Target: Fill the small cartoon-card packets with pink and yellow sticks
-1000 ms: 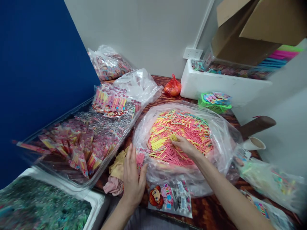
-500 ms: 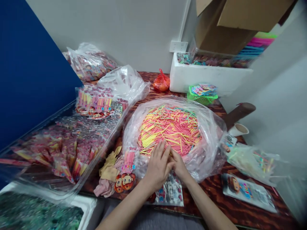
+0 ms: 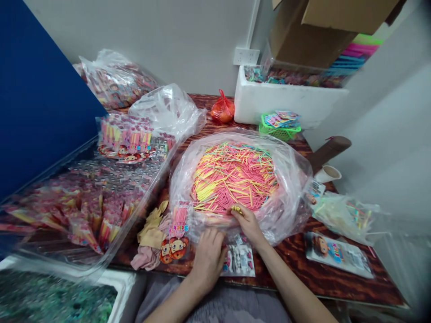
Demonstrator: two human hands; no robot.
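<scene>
My left hand (image 3: 208,255) is low over the table edge, its fingers curled beside the flat printed plastic packets (image 3: 243,261); what lies under its fingertips is hidden. My right hand (image 3: 248,225), with a gold ring on one finger, reaches to the near rim of a large clear plastic bag (image 3: 294,179). Its fingers bend in at the edge of the heap of thin pink and yellow sticks (image 3: 235,179) inside; their tips are hidden. Left of my hands lies a packet filled with pink sticks (image 3: 180,224), its cartoon-face end toward me.
A clear tray (image 3: 148,204) of filled packets stands left, above a white foam box (image 3: 126,285). Crumpled cloths (image 3: 151,237) lie beside it. A green basket (image 3: 279,131), red bag (image 3: 222,109), foam box (image 3: 286,101) and paper cup (image 3: 328,174) stand farther back.
My hands were together at the near edge of the sticks; now they are apart. The left has drawn back toward me to the flat packets, while the right stays by the sticks.
</scene>
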